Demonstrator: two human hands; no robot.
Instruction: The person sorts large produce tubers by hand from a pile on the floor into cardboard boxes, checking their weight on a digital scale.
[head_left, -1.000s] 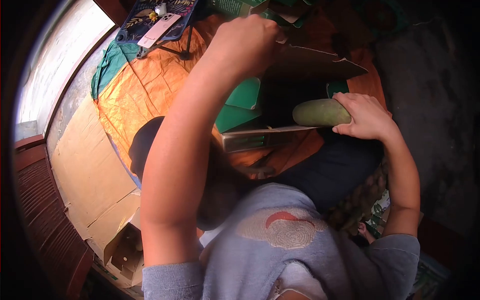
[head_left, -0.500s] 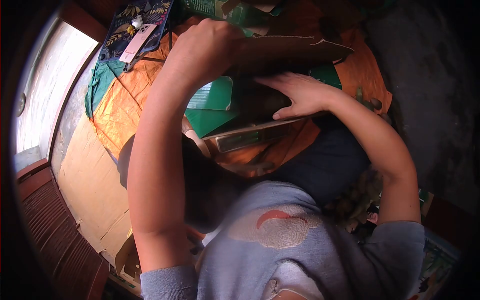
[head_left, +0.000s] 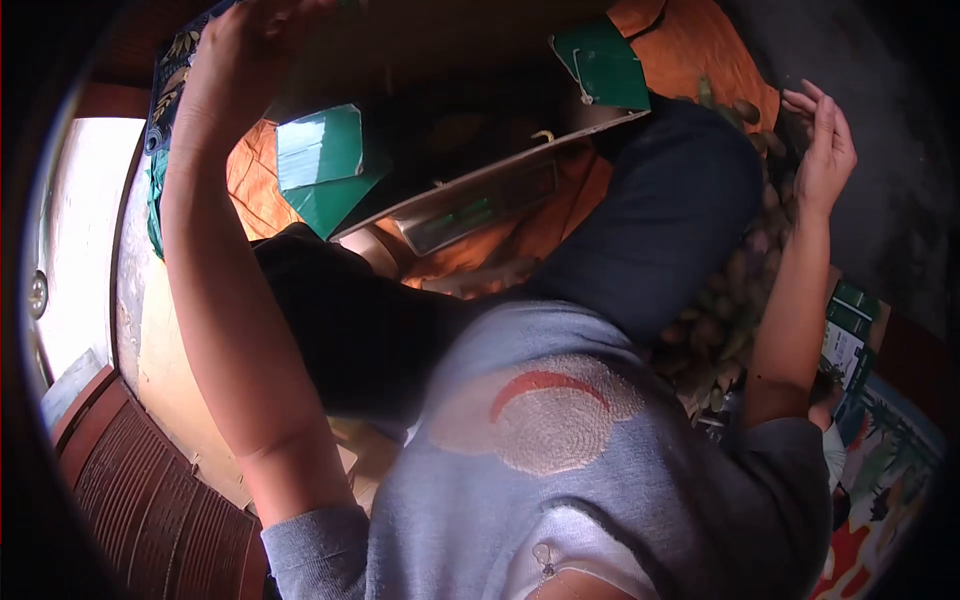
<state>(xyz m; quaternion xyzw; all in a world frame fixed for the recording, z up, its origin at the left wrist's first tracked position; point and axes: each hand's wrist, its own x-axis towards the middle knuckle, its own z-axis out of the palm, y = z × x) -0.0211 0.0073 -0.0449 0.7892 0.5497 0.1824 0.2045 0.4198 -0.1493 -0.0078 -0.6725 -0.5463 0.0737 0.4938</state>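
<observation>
A cardboard box [head_left: 440, 187] with green printed flaps stands open in front of my legs, its inside dark. My left hand [head_left: 265, 25] is at the top edge of the view, fingers bent at the raised brown flap [head_left: 400, 45]; their tips are partly cut off. A green flap [head_left: 322, 155] folds out at the box's left, another green flap [head_left: 602, 68] at its right. My right hand [head_left: 822, 150] is lifted off to the right, apart from the box, fingers spread and holding nothing. Below it lies a heap of brownish-green, rounded produce [head_left: 735, 290].
Orange sheeting [head_left: 690, 45] lies under and around the box. A clear-topped case [head_left: 470, 215] sits between the box and my legs. Flattened cardboard [head_left: 170, 350] and a dark red slatted panel [head_left: 145, 490] are at left. A green-and-white carton [head_left: 850, 325] stands at right.
My right hand has left the box and swung out to the right. My left hand has moved up and left, with the flap raised. The view has shifted.
</observation>
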